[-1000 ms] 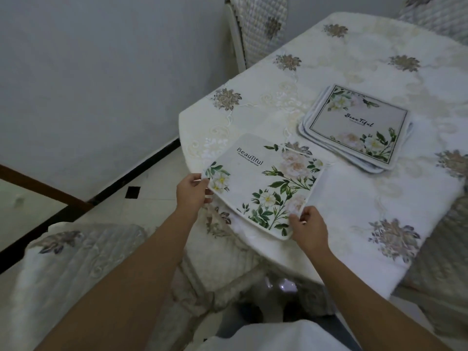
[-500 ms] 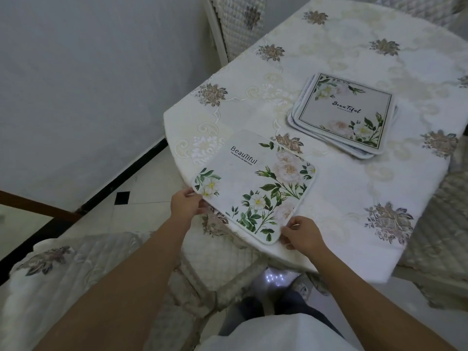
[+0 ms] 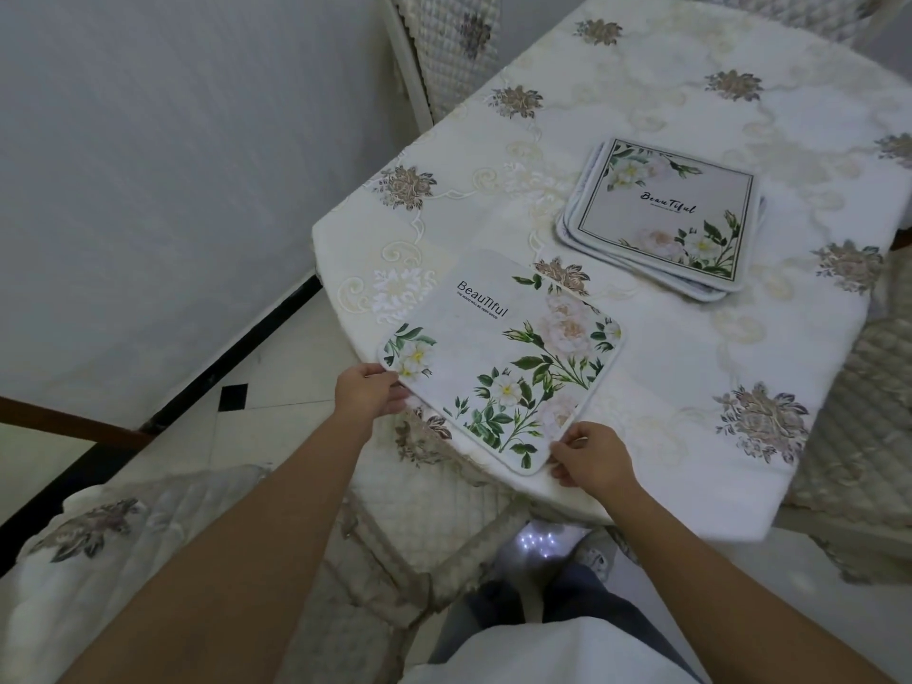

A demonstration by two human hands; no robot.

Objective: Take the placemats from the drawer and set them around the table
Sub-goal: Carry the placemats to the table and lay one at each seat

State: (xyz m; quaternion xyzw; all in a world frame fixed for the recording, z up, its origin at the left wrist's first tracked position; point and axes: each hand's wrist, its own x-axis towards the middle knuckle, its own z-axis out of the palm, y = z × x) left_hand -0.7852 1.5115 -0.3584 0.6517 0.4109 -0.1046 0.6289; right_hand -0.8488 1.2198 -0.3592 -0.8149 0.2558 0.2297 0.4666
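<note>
A square white placemat printed with green leaves, pale flowers and the word "Beautiful" (image 3: 503, 367) lies at the near left edge of the worktop (image 3: 691, 357), which is covered by a cream embroidered tablecloth with brown flower motifs. The placemat's near corners reach the worktop's edge or just past it. The left hand (image 3: 367, 396) pinches the placemat's left corner, thumb on top and fingers curled under. The right hand (image 3: 589, 460) pinches the near corner the same way, its fingertips touching the placemat's rim.

Farther off and to the right, well apart from the first placemat, sits a stack of square grey-white placemats with a dark border line and flower corners (image 3: 666, 214), lying flat on the worktop with their edges slightly fanned.

A chair with a quilted cream cover (image 3: 444, 46) stands at the far left side of the worktop, against a pale wall. Another quilted chair back (image 3: 94, 545) shows at the near left, and a third quilted seat (image 3: 858, 417) at the right edge.
</note>
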